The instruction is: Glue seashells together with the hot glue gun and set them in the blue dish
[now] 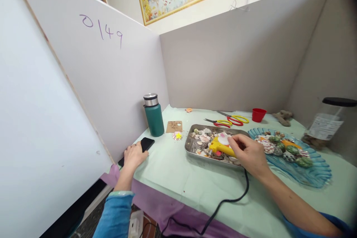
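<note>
My left hand (pixel 134 156) lies over a black smartphone (pixel 147 143) at the table's left edge, fingers bent across it and thumb on the near side. Above a metal tray (pixel 192 153), the fingertips of my right hand (pixel 248 152) are closed on a thin white disc (pixel 223 138) with a pink patch. Directly under that disc, a yellow hot glue gun (pixel 219 147) rests on shells (pixel 203 138) in the tray. My right fingers hide part of its handle, and its black cord (pixel 223 203) runs off the front of the table.
A green bottle (pixel 154 119) stands behind my left hand, near a brown card (pixel 174 126) and a beaded yellow star piece (pixel 177 136). Scissors (pixel 234 119) and a red cup (pixel 259 115) are at the back. To the right are a blue shell-shaped plate (pixel 306 178) and a jar (pixel 326 122).
</note>
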{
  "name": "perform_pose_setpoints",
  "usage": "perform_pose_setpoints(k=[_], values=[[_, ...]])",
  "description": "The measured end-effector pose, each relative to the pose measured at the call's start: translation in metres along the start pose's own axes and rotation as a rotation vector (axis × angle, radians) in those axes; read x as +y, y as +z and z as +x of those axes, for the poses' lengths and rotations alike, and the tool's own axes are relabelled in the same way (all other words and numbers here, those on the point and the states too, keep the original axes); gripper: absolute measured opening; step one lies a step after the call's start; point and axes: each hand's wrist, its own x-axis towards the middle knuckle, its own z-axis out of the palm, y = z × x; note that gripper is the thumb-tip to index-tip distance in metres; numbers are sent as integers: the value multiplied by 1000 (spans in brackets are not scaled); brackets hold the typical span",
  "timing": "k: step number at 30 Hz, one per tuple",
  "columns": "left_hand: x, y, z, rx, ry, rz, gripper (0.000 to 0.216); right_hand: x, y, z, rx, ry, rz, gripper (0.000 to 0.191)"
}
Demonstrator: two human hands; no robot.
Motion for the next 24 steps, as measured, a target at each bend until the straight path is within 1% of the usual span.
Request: perform_pose_setpoints(k=[3,6,8,9,10,11,12,13,14,15,16,17,20,21,24], values=[[-3,-3,1,-15,-2,-7,53,1,1,0,-3,-1,-7,28],[-5,-7,1,-56,8,-33,53,3,1,0,4,-14,-12,28],[2,-12,-3,-12,36,-67,55,3,0,0,5,-23,-14,29],[10,-14,-8,62,64,-91,56,2,0,0,1,-24,-15,30],[21,-17,-14,166,114,-139,54,2,-1,1,-5,-23,-16,30],[36,-19,-21,260,170,-226,48,1,-1,1,-8,-20,-16,30],[54,-22,-29,313,251,-350,41,1,-1,1,-9,-15,-15,31],[74,-25,-38,321,343,-493,34,0,-2,1,-10,-11,-11,31],[95,-28,-46,280,441,-642,32,0,-2,1,-9,-7,-5,32],[117,-31,-52,197,527,-780,32,1,-2,1,-8,-3,2,32],[139,-35,-58,114,594,-896,34,2,-1,1,-10,3,11,32],[159,-39,-62,64,634,-986,35,3,-1,1,-13,12,20,32],[210,-51,-64,-42,682,-1137,46,7,-1,1,-30,50,50,31],[222,-54,-62,-64,677,-1178,44,8,-1,1,-36,60,56,31],[250,-54,-52,-135,665,-1290,20,11,-1,2,-33,83,46,31]])
